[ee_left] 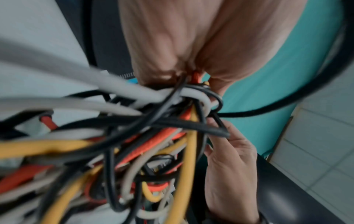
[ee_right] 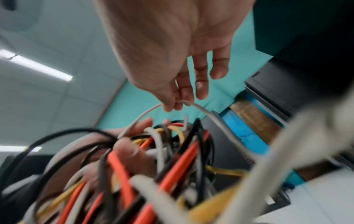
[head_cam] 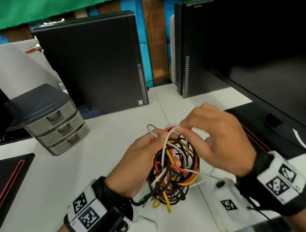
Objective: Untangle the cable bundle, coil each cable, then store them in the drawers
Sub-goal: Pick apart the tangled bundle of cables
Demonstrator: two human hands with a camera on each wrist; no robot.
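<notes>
A tangled cable bundle (head_cam: 173, 170) of black, red, yellow and white cables hangs just above the white table (head_cam: 78, 175). My left hand (head_cam: 159, 137) grips the bundle's top, its fingers curled round several strands. In the left wrist view, the left hand (ee_left: 193, 78) closes on red and black strands. My right hand (head_cam: 179, 129) pinches a thin white cable (head_cam: 164, 147) that arcs out of the bundle's top. The right wrist view shows thumb and forefinger of the right hand (ee_right: 173, 105) on this white cable (ee_right: 210, 116). A grey three-drawer unit (head_cam: 59, 127) stands at the left, all drawers closed.
Two black computer towers (head_cam: 97, 64) (head_cam: 184, 52) stand at the back, and a dark monitor (head_cam: 275, 39) fills the right side. A black pad with a red line (head_cam: 4, 185) lies at the left, and another black pad (head_cam: 258, 130) lies under the monitor.
</notes>
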